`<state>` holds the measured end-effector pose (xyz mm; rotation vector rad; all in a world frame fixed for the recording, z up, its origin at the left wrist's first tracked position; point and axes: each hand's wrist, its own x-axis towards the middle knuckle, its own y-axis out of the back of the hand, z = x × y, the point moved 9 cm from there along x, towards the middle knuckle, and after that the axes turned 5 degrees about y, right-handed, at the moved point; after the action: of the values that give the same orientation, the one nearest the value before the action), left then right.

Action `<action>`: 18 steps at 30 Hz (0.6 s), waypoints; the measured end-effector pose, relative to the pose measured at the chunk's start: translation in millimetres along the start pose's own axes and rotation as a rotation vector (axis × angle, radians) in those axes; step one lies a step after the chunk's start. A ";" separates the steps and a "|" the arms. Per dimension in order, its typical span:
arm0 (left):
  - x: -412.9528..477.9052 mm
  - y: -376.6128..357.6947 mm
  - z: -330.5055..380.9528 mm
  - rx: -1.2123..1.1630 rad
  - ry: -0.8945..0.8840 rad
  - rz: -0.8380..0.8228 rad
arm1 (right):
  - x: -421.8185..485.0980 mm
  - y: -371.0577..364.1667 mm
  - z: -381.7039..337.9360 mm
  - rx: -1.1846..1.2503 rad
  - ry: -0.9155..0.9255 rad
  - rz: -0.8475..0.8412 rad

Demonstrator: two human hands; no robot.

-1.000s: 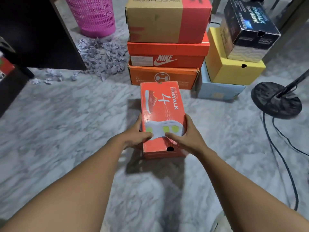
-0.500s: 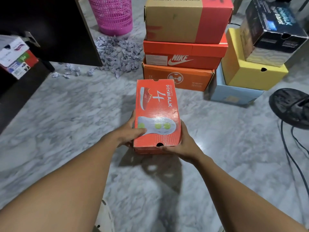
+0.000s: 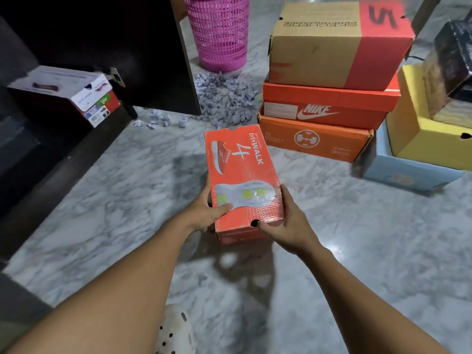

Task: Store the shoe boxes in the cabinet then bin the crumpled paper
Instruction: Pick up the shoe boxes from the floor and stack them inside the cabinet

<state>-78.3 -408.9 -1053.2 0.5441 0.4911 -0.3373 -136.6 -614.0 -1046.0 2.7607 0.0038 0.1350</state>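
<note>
Both hands grip one box: my left hand (image 3: 204, 213) clasps the near left edge, thumb flat on the lid; my right hand (image 3: 286, 226) cups the near right corner, thumb by the finger hole. At frame centre, the orange GOwalk shoe box (image 3: 242, 175) is held above the marble floor (image 3: 102, 200); it is printed cardboard, rectangular. At upper left a white shoe box (image 3: 84, 93) sits inside the dark cabinet (image 3: 63, 154). Crumpled paper (image 3: 224, 98), greyish wads, lies heaped below the pink mesh basket (image 3: 217, 31). At upper right, the stacked boxes (image 3: 329, 98) are partly cut off; the black one is blurred.
</note>
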 end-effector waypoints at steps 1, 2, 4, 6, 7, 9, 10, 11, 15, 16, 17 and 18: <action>-1.7 11.0 0.8 -0.011 0.010 0.034 | 9.7 -3.4 -6.3 0.010 0.009 -0.013; -4.3 23.6 1.9 -0.023 0.021 0.074 | 21.4 -7.3 -14.0 0.017 0.019 -0.032; -8.0 50.5 5.3 -0.071 0.035 0.146 | 48.9 -16.0 -31.6 0.024 0.043 -0.080; -14.3 79.7 9.9 -0.136 0.053 0.220 | 78.7 -27.4 -53.2 0.039 0.063 -0.128; -18.6 95.7 12.5 -0.165 0.061 0.258 | 92.9 -33.9 -65.5 0.050 0.081 -0.145; -28.6 127.1 16.4 -0.210 0.090 0.308 | 119.0 -48.4 -88.4 0.070 0.112 -0.156; -34.1 143.4 18.4 -0.223 0.107 0.323 | 130.5 -57.0 -99.4 0.068 0.129 -0.155; -41.2 159.4 23.2 -0.228 0.116 0.333 | 140.3 -66.2 -110.7 0.070 0.146 -0.156; -55.5 225.1 44.5 -0.197 0.150 0.303 | 179.6 -100.8 -144.5 0.113 0.165 -0.146; -56.7 240.9 49.7 -0.184 0.163 0.291 | 190.5 -107.3 -155.7 0.111 0.175 -0.144; -56.3 256.8 54.5 -0.177 0.171 0.287 | 203.1 -113.7 -166.9 0.108 0.187 -0.145; -53.7 272.7 57.7 -0.176 0.171 0.285 | 215.9 -119.7 -178.4 0.103 0.196 -0.155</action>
<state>14.2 -212.3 -870.5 0.4659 0.5938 0.0254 63.2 -432.5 -904.8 2.8237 0.2831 0.3723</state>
